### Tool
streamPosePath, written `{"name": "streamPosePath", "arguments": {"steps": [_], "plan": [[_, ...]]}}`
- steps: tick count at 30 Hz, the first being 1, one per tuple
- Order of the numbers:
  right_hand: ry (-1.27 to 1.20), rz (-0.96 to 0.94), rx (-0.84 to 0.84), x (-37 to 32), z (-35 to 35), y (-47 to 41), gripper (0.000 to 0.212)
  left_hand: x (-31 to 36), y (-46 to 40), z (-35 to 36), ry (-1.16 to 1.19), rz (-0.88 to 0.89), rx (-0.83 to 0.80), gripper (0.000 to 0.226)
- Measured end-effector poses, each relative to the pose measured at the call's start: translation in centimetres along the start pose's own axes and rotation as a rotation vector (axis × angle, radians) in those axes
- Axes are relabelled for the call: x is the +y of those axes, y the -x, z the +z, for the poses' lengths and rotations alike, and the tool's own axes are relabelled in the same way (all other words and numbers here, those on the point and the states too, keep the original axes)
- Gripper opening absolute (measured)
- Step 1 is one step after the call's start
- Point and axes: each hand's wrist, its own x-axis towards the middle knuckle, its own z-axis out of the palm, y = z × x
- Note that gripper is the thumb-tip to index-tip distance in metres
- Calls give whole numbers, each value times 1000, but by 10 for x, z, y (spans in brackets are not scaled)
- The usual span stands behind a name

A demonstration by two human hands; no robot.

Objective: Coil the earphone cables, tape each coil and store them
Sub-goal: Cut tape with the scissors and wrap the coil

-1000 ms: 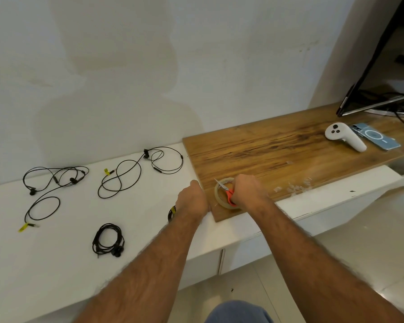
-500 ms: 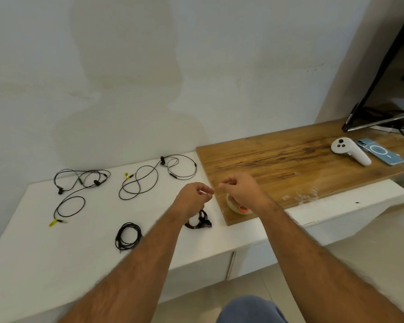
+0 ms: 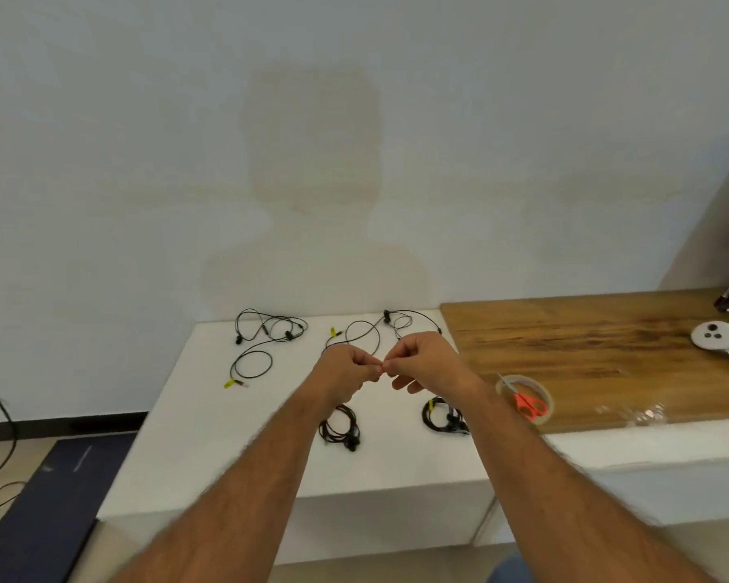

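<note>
Tape strip risked sticking to itself before reaching a coil.

Held pinched, fingertip to fingertip, above the white cabinet top [image 3: 228, 448]: left hand [image 3: 346, 370] and right hand [image 3: 421, 363], with something too small to make out between them, judged a cut piece of clear tape. Lay below the forearms, two coiled earphones: one coil [image 3: 341, 427] under the left wrist, another coil [image 3: 442, 416] under the right. Stayed uncoiled near the wall: a loose set [image 3: 266, 334] at left and a second loose set [image 3: 379, 330] behind the hands. Rested on the wooden board [image 3: 586, 342], tape roll [image 3: 522, 397] with red scissors [image 3: 527, 403] across it. Could have folded or curled onto the fingers if slackened; could have let an untaped coil spring open if nudged by a descending forearm.
</note>
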Motion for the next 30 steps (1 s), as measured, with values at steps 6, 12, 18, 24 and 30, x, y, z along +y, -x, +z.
{"name": "streamPosePath", "arguments": {"steps": [6,12,18,24,30], "plan": [[83,-65,-13,-20,45,-6,12,-27,16,-31,189,-82,76,11],[121,-106,34,-17,71,-20,12,-49,15,-38,279,-120,152,8],[22,-48,-53,-2,72,-29,16,-65,5,-34,269,-161,119,6],[31,17,-22,22,75,-35,15,-84,-7,-21,194,-175,87,4],[81,86,140,55,68,-43,8,-104,-20,2,-377,-161,256,16]]}}
